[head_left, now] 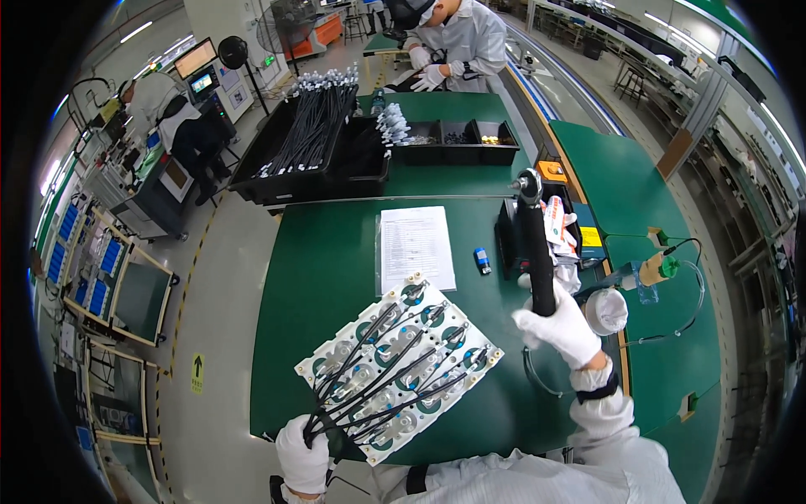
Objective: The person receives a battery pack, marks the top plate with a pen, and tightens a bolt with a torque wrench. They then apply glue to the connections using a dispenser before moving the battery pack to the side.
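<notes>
A white plate [451,316] with round cut-outs and metal fittings lies at an angle on the green table. Several black cables [375,359] run across it, their ends at fittings along its right side. At the plate's lower left corner my gloved left hand [302,455] is closed around the gathered cables. My gloved right hand [561,326] grips the black handle of a ratchet wrench [537,244]. The wrench stands raised, its round metal head pointing away from me, apart from the plate. Whether the wrench touches the black bin behind it, I cannot tell.
Papers [416,249] and a small blue bottle [482,261] lie beyond the plate. Black bins of cables [306,139] and small parts [456,153] stand farther back. At right are a white cup [606,312] and a glue bottle [657,269]. A co-worker [462,42] works opposite.
</notes>
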`<state>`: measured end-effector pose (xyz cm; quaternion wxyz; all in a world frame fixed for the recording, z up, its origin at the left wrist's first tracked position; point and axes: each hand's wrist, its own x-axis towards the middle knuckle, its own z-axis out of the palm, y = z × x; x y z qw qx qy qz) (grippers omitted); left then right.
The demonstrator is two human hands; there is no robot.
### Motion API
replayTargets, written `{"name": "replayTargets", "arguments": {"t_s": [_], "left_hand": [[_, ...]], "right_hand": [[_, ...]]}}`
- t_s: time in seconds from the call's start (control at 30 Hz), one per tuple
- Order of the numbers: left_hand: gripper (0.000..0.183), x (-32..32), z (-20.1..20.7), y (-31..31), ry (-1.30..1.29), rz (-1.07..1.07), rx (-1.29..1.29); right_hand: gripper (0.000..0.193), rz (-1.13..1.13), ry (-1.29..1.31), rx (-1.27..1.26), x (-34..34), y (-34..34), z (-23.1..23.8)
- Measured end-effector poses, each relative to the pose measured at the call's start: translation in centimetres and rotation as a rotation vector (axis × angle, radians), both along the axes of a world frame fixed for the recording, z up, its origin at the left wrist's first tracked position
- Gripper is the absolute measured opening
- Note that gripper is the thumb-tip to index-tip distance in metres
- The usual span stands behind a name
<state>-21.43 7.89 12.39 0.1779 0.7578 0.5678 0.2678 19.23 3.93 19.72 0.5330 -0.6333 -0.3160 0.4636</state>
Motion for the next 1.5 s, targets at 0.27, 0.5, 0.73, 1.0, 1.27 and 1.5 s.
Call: {"name": "replayTargets", "arguments": {"t_s": [0.27, 0.5, 0.73, 1.0, 1.27, 1.5], "left_hand": [[0.021, 1.3, -1.9, 0.8, 0.0, 0.041, -0.006], [0.014, 1.8, -2.5, 1.5, -0.007, 0.032, 0.002], [0.012, 2.1, -2.6, 1.6, -0.044, 0.041, -0.046], [0.014, 2.7, -2.5, 1.6, -0.097, 0.056, -0.05], [0.013, 2.3, -2.9, 1.7, -0.132, 0.058, -0.094], [0.012, 2.4, -2.9, 1.6, -0.109, 0.058, -0.058]], "right_hand": [[0.017, 0.006, -1.292, 0.035, 1.5, 0.8, -0.9], [0.012, 0.04, -1.405, -0.042, 1.1, 1.0, -1.5], [0.014, -0.018, -1.586, -0.005, 1.8, 1.7, -2.0], [0.014, 0.016, -1.679, -0.006, 2.5, 1.9, -2.2], [0.018, 0.028, -1.703, 0.016, 2.3, 2.4, -2.4], [0.019, 0.105, -1.797, 0.055, 4.3, 3.9, -1.3]]}}
